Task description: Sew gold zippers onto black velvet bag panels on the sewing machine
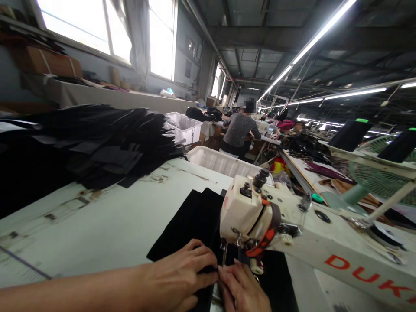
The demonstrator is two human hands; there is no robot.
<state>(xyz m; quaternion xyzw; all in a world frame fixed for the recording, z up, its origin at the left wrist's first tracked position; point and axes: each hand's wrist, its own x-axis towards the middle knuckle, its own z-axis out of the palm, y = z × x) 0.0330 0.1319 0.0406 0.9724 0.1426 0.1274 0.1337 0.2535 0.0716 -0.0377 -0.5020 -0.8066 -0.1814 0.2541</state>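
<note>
Black cloth point(183, 223) was spread beneath a sewing machine point(242, 210)

It was laid toward the near edge of the tabletop point(113, 225), with parts seen on both sides of the sewing machine. Lightness and suppleness were judged likely, with some slipping between overlapping layers; a flat-fingered hold along the borders was favoured. Its surface was seen as matte and plain, with straight-sided corners turned toward the far edge. Fingers of the left hand point(185, 275) were curled over it, and those of the right hand point(243, 288) were bunched close by; whether cloth was pinched could not be told
</note>
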